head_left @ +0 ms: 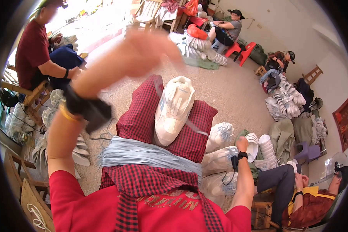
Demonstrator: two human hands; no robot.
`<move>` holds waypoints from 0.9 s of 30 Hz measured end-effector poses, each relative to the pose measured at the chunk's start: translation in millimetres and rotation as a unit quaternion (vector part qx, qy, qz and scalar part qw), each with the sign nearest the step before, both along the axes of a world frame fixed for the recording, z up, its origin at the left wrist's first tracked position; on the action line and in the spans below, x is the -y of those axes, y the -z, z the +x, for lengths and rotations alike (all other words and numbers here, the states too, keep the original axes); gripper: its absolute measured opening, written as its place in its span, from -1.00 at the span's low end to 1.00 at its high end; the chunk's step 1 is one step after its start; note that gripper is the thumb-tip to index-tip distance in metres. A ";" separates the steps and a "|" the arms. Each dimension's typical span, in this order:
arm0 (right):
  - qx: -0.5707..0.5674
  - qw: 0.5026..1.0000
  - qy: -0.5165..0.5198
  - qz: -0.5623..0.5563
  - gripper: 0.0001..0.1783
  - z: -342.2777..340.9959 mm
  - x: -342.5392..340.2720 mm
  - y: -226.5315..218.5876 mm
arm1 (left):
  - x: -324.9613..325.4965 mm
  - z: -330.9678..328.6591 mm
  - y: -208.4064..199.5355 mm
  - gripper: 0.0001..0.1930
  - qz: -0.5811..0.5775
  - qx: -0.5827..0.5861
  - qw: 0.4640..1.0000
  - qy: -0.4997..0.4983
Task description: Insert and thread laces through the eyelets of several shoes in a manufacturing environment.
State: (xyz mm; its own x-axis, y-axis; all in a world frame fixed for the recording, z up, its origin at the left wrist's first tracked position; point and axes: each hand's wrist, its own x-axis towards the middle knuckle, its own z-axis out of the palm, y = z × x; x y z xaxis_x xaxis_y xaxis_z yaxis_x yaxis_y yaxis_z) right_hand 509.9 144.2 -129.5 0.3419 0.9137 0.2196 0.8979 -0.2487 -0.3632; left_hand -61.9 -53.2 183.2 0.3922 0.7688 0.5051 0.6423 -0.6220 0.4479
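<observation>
1. On my feed: a shoe workshop.
2. I see white shoes (288, 98) heaped on the floor (232, 92).
3. Co-workers (31, 58) sit around on seats.
4. Pale laces (150, 155) lie bundled across the wearer's lap.

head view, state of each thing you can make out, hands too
left hand, raised, blurred, grip unclear
right hand, lowered at the side, grip unclear
white shoe, propped on the lap, toe toward the wearer, lacing unclear
light blue laces, bundled in a band across the lap
checked apron, worn, covering the lap
red chair, upright
white shoes at right, side by side in a row
</observation>
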 end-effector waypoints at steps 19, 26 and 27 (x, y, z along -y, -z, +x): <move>-0.149 0.821 -0.538 -0.122 -0.77 -172.4 152.8 -200.2 | 27.3 104.1 90.8 -0.70 -0.223 0.108 0.964 0.100; 0.050 0.936 -0.347 0.009 -0.85 -89.2 106.2 -163.3 | 14.4 112.8 109.4 -0.77 -0.225 0.106 0.963 0.100; 0.042 0.909 -0.408 0.078 -0.82 -94.5 104.7 -160.2 | 14.3 116.3 111.6 -0.77 -0.221 0.105 0.964 0.101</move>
State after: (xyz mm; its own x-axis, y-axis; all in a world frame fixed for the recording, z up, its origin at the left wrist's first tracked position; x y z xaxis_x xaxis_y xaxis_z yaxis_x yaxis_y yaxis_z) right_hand 415.4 39.4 30.7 -0.4596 0.8107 0.3627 0.7858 0.5614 -0.2593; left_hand 54.4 -67.5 71.6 0.4820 0.8455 0.2298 0.3934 -0.4432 0.8055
